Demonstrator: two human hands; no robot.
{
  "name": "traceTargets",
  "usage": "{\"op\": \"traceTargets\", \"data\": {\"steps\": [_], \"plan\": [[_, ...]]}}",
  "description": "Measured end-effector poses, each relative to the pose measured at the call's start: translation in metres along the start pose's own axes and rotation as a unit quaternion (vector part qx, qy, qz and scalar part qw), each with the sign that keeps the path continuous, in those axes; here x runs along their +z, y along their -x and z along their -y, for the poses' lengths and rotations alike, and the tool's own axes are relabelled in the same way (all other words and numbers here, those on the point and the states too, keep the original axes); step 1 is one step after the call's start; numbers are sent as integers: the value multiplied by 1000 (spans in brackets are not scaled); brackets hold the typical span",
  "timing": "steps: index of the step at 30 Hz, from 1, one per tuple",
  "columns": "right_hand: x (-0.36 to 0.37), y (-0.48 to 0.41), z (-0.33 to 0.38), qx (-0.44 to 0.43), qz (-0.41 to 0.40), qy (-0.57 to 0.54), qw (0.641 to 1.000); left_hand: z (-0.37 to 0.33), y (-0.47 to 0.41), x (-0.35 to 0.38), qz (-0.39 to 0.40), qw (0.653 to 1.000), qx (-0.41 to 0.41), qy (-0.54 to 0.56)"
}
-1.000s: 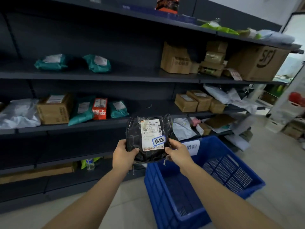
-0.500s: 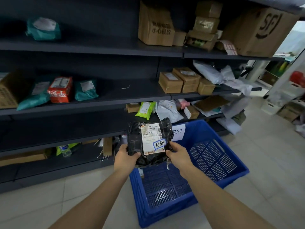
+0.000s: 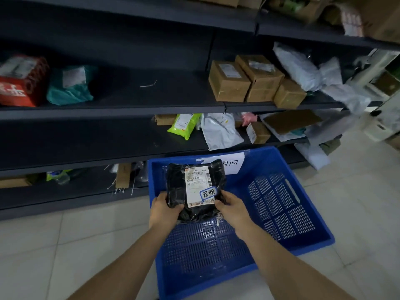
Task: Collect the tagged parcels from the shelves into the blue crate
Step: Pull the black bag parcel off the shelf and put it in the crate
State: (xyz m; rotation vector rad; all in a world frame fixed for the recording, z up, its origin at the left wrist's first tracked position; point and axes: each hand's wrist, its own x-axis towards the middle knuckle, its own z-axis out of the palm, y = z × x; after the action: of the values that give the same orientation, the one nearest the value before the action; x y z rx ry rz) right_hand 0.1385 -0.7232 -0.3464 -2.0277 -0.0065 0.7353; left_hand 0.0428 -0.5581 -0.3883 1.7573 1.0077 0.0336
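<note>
A black plastic parcel [image 3: 177, 187] with a white shipping label and a blue-edged tag sticker is held over the blue crate [image 3: 303, 215] on the floor. My left hand [image 3: 163, 210] grips its lower left edge, thumb on the front. My right hand [image 3: 232, 207] pinches its lower right edge beside the label. The parcel hangs above the crate's perforated bottom, near the back left corner. A white paper sign is stuck on the crate's far wall, partly hidden behind the parcel.
Dark shelves [image 3: 129, 109] rise behind the crate. Brown boxes [image 3: 249, 81] and grey bags [image 3: 303, 68] sit on the upper right shelf. A green pouch [image 3: 184, 125] and a grey pouch [image 3: 218, 131] lie lower down. Pale tiled floor [image 3: 65, 245] surrounds the crate.
Both hands have lowered the black parcel from chest height in front of the shelves down into the mouth of the blue crate. My view has tilted downward.
</note>
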Motion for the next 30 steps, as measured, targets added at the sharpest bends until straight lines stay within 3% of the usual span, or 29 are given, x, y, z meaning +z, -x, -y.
{"op": "traceTargets", "data": {"steps": [16,30], "plan": [[-38,-195,-107,37,131,120,983,43,-108,160,-9,987,-124,-102],[48,-366,-283,75,137,135,978,177,-238,275,-11,973,-166,-163]]}}
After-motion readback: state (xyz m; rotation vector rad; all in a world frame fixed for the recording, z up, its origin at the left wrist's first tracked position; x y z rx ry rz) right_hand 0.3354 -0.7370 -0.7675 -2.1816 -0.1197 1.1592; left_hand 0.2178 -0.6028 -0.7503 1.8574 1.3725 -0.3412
